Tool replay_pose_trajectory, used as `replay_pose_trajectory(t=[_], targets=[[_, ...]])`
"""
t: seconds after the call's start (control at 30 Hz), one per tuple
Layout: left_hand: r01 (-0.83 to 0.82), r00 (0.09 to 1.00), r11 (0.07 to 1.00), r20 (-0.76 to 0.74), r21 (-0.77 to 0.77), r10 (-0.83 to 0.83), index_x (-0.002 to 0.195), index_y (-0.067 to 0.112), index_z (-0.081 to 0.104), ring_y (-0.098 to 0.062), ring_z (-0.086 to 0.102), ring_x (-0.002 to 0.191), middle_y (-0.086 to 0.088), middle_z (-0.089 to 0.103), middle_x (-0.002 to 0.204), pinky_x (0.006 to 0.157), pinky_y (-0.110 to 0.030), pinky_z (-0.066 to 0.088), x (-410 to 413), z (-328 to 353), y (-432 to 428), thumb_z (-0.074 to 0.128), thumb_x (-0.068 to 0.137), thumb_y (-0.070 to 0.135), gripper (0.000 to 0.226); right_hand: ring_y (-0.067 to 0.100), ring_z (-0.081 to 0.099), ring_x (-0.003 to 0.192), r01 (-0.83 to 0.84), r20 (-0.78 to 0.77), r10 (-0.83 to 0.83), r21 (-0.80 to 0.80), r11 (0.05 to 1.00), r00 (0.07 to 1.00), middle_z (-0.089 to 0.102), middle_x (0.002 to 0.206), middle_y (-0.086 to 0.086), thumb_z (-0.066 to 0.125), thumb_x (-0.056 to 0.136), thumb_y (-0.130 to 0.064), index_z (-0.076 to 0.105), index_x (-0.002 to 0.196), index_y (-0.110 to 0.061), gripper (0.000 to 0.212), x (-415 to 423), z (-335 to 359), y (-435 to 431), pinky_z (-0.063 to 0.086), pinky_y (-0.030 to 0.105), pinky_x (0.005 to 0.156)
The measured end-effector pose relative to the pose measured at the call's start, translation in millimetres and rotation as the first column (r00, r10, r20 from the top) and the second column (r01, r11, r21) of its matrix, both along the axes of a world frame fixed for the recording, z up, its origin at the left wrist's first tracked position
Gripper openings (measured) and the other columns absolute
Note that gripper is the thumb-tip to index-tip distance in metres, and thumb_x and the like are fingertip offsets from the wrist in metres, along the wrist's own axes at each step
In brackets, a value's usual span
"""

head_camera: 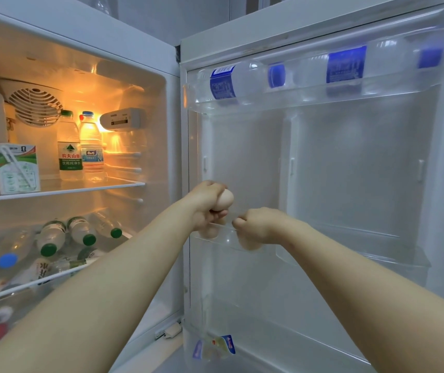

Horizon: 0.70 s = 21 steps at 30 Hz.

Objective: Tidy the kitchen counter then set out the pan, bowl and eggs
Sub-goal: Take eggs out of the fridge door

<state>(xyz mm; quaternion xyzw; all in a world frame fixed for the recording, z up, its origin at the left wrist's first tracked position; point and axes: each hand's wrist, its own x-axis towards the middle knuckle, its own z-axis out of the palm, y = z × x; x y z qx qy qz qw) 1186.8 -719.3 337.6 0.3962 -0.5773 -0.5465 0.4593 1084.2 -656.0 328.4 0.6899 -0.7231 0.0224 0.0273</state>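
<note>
The fridge stands open in front of me. My left hand (207,208) grips a pale egg (225,199) just above the clear middle door shelf (223,235). A second pale rounded shape (210,232) shows through the shelf wall below that hand. My right hand (261,224) reaches into the same shelf from the right with its fingers curled downward behind the plastic. A blurred pale shape sits under those fingers, and I cannot tell whether it is an egg or the fingers themselves. No pan or bowl is in view.
The upper door shelf (323,95) holds water bottles lying on their sides. Inside the fridge, a milk carton (16,168) and two upright bottles (78,146) stand on the glass shelf. Several bottles (53,238) lie on the shelf below. Small packets (215,345) sit in the bottom door bin.
</note>
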Motion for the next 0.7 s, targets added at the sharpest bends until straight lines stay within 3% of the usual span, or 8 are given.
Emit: replay_pose_trajectory(t=[0.07, 0.17, 0.33, 0.43, 0.57, 0.7], targets=[[-0.005, 0.998, 0.999, -0.064, 0.048, 0.008, 0.101, 0.014, 0.054, -0.021, 0.050, 0.073, -0.010, 0.045, 0.090, 0.058, -0.025, 0.047, 3.0, 0.2, -0.9, 0.036, 0.096, 0.012, 0.018, 0.025, 0.040, 0.089, -0.008, 0.064, 0.006, 0.033, 0.999, 0.998, 0.046, 0.099, 0.009, 0.029, 0.098, -0.017, 0.046, 0.104, -0.018, 0.018, 1.6, 0.7, -0.4, 0.035, 0.031, 0.078], [0.010, 0.985, 0.994, -0.170, 0.111, 0.009, 0.085, 0.016, 0.056, -0.024, 0.051, 0.070, -0.012, 0.047, 0.088, 0.056, -0.025, 0.047, 7.5, -0.7, -1.8, 0.036, 0.095, 0.011, 0.023, 0.026, 0.038, 0.093, 0.018, 0.158, -0.022, 0.025, 1.000, 0.987, 0.048, 0.114, 0.016, 0.025, 0.098, -0.017, 0.040, 0.131, -0.014, 0.036, 4.8, 1.2, -0.4, 0.032, 0.028, 0.081], [0.028, 0.983, 0.996, -0.183, 0.085, -0.012, 0.094, 0.015, 0.053, -0.021, 0.052, 0.069, -0.009, 0.047, 0.087, 0.051, -0.020, 0.046, 9.1, -3.4, -0.1, 0.047, 0.095, 0.016, 0.006, 0.024, 0.043, 0.092, 0.017, 0.126, -0.019, 0.020, 1.000, 0.992, 0.048, 0.102, 0.006, 0.019, 0.097, -0.039, 0.049, 0.116, -0.011, 0.045, 3.6, 0.8, -4.4, 0.034, 0.030, 0.080], [0.057, 0.981, 0.997, -0.186, 0.047, -0.047, 0.084, 0.017, 0.050, -0.019, 0.052, 0.071, -0.007, 0.048, 0.087, 0.054, -0.019, 0.045, 9.6, -5.9, -0.1, 0.052, 0.095, 0.016, 0.011, 0.023, 0.050, 0.078, 0.001, 0.126, -0.004, 0.021, 1.000, 0.992, 0.056, 0.095, 0.009, 0.020, 0.095, -0.039, 0.046, 0.099, -0.014, 0.036, 2.0, 0.3, -5.9, 0.037, 0.030, 0.073], [0.063, 0.971, 0.997, -0.231, 0.034, -0.054, 0.083, 0.016, 0.050, -0.018, 0.052, 0.072, -0.007, 0.049, 0.087, 0.057, -0.018, 0.044, 11.0, -7.2, 2.3, 0.053, 0.094, 0.015, 0.011, 0.017, 0.056, 0.060, -0.024, 0.209, 0.029, -0.027, 0.999, 0.977, 0.066, 0.097, 0.011, 0.028, 0.092, -0.042, 0.052, 0.092, -0.015, 0.036, -1.8, 0.4, -7.0, 0.043, 0.030, 0.074], [0.024, 0.939, 0.999, -0.343, 0.043, -0.008, 0.083, 0.015, 0.050, -0.019, 0.052, 0.071, -0.008, 0.049, 0.088, 0.057, -0.020, 0.047, 13.1, -9.0, 7.7, 0.054, 0.094, 0.014, 0.011, 0.020, 0.058, 0.059, 0.018, 0.364, 0.051, -0.186, 0.982, 0.930, 0.057, 0.071, 0.002, 0.043, 0.088, -0.033, 0.051, 0.072, -0.017, 0.024, -5.6, -0.1, -10.6, 0.051, 0.031, 0.069]])
